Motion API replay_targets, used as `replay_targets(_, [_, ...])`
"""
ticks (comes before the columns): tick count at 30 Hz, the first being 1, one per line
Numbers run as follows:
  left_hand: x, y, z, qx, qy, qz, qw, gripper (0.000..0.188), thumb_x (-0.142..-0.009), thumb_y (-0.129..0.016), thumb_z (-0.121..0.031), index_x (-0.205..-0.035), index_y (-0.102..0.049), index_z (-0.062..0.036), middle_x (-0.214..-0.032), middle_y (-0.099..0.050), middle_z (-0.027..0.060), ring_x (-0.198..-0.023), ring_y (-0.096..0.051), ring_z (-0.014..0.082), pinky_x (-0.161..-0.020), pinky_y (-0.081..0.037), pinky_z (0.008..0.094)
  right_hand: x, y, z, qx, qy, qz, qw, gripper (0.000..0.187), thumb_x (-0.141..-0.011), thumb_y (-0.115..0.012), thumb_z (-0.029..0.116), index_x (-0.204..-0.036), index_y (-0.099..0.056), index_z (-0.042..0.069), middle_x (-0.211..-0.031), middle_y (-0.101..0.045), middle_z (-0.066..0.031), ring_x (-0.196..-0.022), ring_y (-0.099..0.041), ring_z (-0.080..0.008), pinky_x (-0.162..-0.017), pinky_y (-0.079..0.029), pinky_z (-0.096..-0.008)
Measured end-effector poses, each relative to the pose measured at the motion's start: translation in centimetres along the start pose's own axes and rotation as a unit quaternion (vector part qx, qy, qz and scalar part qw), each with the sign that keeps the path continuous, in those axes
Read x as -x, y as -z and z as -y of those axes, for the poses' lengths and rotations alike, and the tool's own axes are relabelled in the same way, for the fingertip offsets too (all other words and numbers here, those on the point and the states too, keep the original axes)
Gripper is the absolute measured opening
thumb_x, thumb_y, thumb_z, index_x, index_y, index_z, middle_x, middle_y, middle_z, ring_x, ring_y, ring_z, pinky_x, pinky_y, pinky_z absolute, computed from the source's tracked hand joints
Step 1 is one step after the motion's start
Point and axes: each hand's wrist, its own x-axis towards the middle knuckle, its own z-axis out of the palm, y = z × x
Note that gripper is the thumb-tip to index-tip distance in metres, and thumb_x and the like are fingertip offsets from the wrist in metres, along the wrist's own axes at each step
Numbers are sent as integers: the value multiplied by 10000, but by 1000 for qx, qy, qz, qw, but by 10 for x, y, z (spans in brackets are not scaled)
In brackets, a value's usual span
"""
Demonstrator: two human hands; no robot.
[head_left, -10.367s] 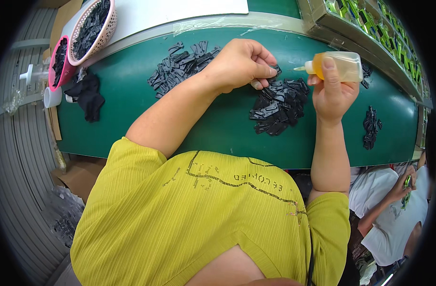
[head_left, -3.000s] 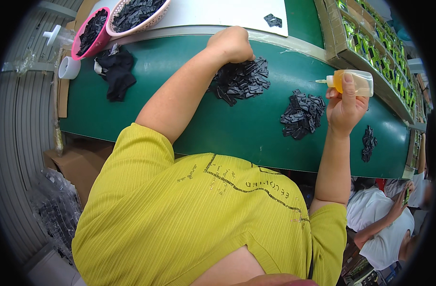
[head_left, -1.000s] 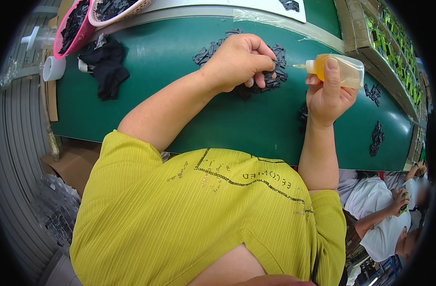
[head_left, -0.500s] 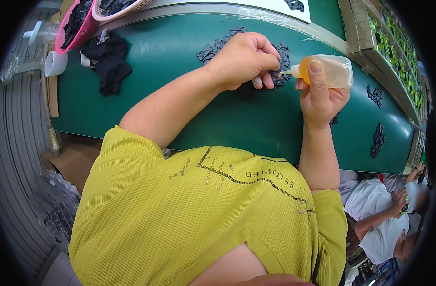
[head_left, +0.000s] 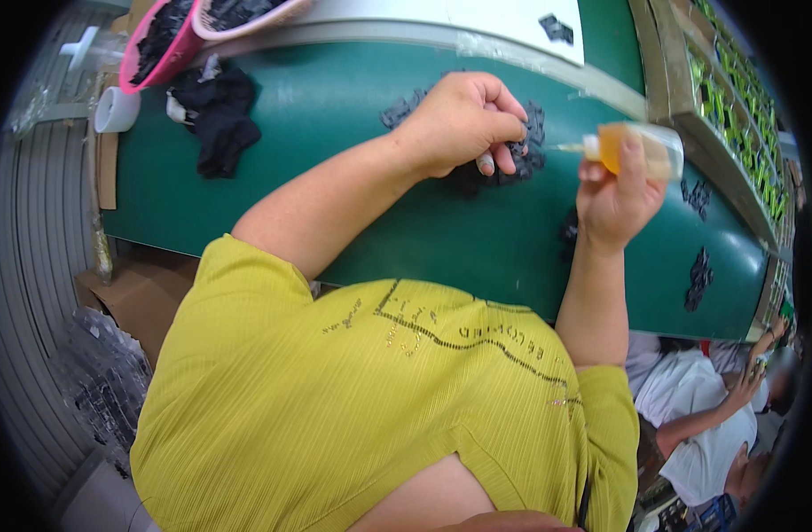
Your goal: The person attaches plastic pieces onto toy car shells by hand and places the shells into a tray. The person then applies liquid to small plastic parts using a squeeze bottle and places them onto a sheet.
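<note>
My right hand [head_left: 620,199] is closed round a clear squeeze bottle [head_left: 665,152] of yellowish liquid, lying nearly level. Its thin nozzle points left, a short way off my left hand [head_left: 463,124]. The fingers of my left hand are curled in a pinch on a small black plastic part [head_left: 516,147], mostly hidden by the thumb and fingers. Under and around this hand lies a heap of similar black parts [head_left: 532,124] on the green tabletop [head_left: 335,213]. A further dark clump [head_left: 569,229] shows beside my right wrist.
Small clusters of black parts [head_left: 699,279] lie at the right. A black cloth [head_left: 224,124], a white roll [head_left: 117,110] and a pink basket of black pieces [head_left: 160,44] are at the left. A rack of green items [head_left: 734,133] borders the right; another person [head_left: 703,417] sits beyond.
My right hand has drawn the bottle to the right, so the nozzle tip has come away from my left hand. The left hand keeps its pinch, nearly in place.
</note>
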Motion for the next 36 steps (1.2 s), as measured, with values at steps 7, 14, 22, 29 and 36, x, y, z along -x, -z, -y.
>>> replay_targets(7, [-71,50,-24,-125,-132,-190,965,270,-765,-710,-89,-975,-618,53,-835,-659,114,-643,-647,161,-502,-501,262,0,-4,0,-29,-5,-47,998,70,-899,-582,91,-927,-564,29,-762,-604,-76,-496,-496,-105,-427,-415,-236])
replay_targets(14, [-108,67,-28,-493,-184,-296,797,281,-748,-700,-267,-848,-680,-5,-813,-678,163,-746,-667,257,-698,-523,356,-9,1,4,-21,23,-50,998,86,-900,-603,107,-916,-574,28,-777,-620,-81,-502,-505,-111,-438,-421,-241])
replay_targets(22, [-56,-8,-23,-571,-72,-47,817,377,-699,-744,-371,-877,-695,-42,-869,-687,133,-847,-648,290,-780,-502,370,-6,2,7,-33,30,-49,998,71,-898,-604,89,-913,-573,28,-784,-621,-81,-512,-509,-99,-451,-425,-234])
replay_targets(29, [-52,-6,-21,-495,-3,-6,869,300,-673,-775,-253,-852,-685,-30,-786,-667,112,-780,-640,221,-716,-500,328,-6,4,5,-33,37,-43,998,62,-890,-611,77,-904,-573,31,-784,-622,-78,-514,-511,-97,-446,-415,-226])
replay_targets(36, [-18,14,-17,-122,-54,28,991,176,-781,-699,-101,-918,-666,5,-844,-640,64,-750,-635,152,-620,-505,262,-4,4,7,-48,7,-56,997,68,-893,-610,93,-920,-576,41,-791,-625,-75,-515,-512,-108,-448,-418,-236])
